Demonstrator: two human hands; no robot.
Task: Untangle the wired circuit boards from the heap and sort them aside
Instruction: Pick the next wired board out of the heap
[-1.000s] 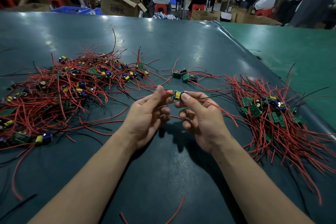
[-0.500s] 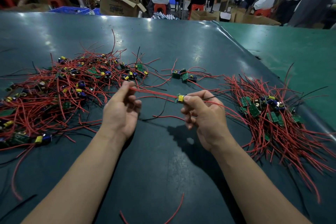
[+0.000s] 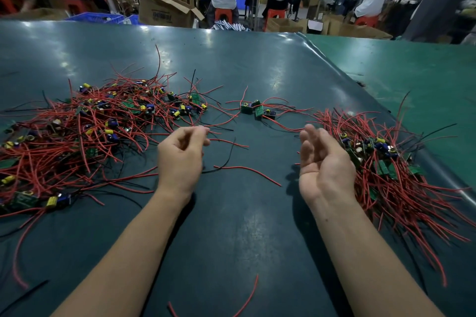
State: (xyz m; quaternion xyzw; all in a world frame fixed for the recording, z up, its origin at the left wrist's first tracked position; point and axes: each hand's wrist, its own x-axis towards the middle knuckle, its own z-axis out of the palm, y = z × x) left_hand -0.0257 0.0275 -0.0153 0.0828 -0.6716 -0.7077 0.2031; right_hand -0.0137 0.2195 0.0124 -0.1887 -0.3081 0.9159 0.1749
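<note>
My worry is the next pull: wires in the heap (image 3: pixel 85 136) cross thickly, so tugging one lead could drag several boards or snag and strain a joint. My left hand (image 3: pixel 180 154) hovers beside the heap's near edge, fingers loosely curled, holding nothing I can see. My right hand (image 3: pixel 324 162) is spread, palm up, empty, just beside the sorted pile (image 3: pixel 386 162).
</note>
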